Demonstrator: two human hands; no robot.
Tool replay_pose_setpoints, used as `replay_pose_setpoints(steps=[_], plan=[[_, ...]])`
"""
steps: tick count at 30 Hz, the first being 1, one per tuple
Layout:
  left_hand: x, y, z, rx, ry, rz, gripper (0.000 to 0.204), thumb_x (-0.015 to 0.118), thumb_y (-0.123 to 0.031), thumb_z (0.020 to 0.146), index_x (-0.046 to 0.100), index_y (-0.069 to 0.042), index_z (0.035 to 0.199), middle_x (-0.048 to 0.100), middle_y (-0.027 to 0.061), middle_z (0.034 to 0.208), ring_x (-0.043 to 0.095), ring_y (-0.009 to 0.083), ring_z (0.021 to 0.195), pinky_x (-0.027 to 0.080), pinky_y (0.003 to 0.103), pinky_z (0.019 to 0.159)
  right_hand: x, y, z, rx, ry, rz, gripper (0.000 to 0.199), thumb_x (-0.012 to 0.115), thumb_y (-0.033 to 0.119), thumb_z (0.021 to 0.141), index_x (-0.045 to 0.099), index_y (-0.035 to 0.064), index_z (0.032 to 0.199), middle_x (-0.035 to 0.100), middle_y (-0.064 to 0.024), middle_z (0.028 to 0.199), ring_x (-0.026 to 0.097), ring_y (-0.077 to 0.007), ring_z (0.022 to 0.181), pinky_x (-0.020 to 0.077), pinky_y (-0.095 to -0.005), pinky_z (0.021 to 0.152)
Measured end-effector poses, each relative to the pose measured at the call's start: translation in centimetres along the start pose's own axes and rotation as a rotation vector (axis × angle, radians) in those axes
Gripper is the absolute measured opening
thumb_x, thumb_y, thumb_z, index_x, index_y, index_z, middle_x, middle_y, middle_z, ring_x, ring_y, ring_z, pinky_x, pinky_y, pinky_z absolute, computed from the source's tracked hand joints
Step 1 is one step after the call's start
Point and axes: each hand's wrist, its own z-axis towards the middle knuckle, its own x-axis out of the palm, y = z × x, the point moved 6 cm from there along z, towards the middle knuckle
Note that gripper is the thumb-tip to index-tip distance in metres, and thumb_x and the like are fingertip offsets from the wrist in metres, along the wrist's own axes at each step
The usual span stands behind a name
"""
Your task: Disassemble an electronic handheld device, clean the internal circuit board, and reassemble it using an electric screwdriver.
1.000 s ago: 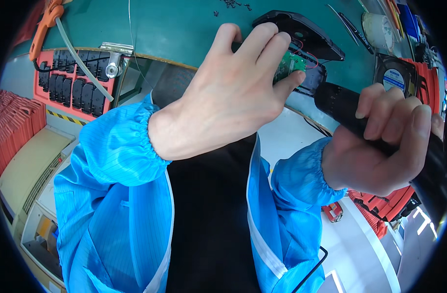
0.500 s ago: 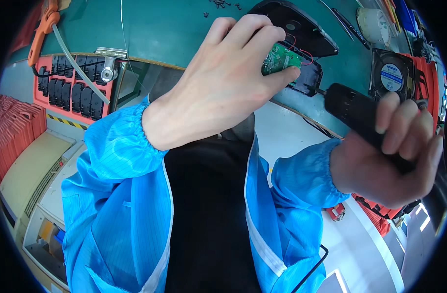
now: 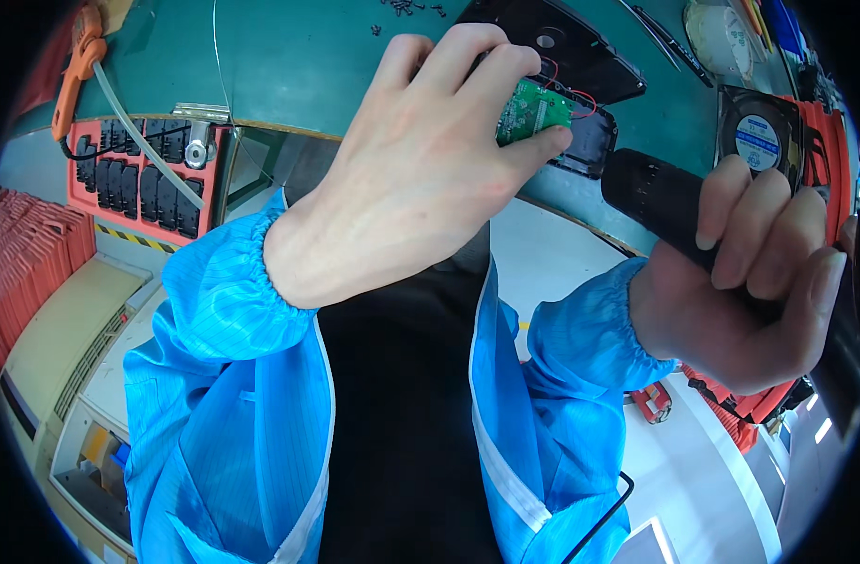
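Left hand (image 3: 402, 169): fingers and thumb closed on a green circuit board (image 3: 547, 113), near the front edge of the green table (image 3: 289, 66), just beside a black plastic cover (image 3: 594, 66). Red wires (image 3: 588, 97) show beside the board. Right hand (image 3: 745, 282): fingers wrapped around a black electric screwdriver (image 3: 651, 195), front end apart from the board. Loose screws (image 3: 406, 7) lie beyond the left hand
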Motion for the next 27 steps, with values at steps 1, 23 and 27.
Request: replay_pose_setpoints(steps=[1,23,27], plan=[[0.0,0.0,0.0,0.002,0.008,0.004,0.062,0.074,0.005,0.069,0.081,-0.023,0.124,0.058,0.0124,0.142,0.053,0.0341,0.134,0.044,0.046,0.098,0.1,-0.2,0.0,0.010,-0.006,0.012,0.037,0.062,0.021,0.094,0.037,0.0206,0.067,0.044,0.0018,0.069,0.045,-0.0104,0.056,0.0380,-0.0339,0.058],[0.0,0.1,-0.1,-0.019,0.034,-0.026,0.065,0.074,0.007,0.067,0.081,-0.023,0.125,0.057,0.0103,0.145,0.051,0.0329,0.136,0.042,0.044,0.096,0.5,-1.1,-0.1,0.020,0.003,0.017,0.039,0.060,0.023,0.094,0.034,0.0201,0.064,0.041,0.0011,0.067,0.043,-0.0104,0.053,0.0363,-0.0344,0.055],[-0.1,0.1,0.0,-0.016,0.036,-0.010,0.065,0.073,0.007,0.068,0.081,-0.023,0.125,0.057,0.0103,0.145,0.051,0.0330,0.136,0.042,0.044,0.097,0.6,-1.1,-0.1,0.018,0.002,0.020,0.039,0.060,0.023,0.094,0.035,0.0201,0.064,0.040,0.0010,0.067,0.043,-0.0105,0.053,0.0359,-0.0342,0.055]])
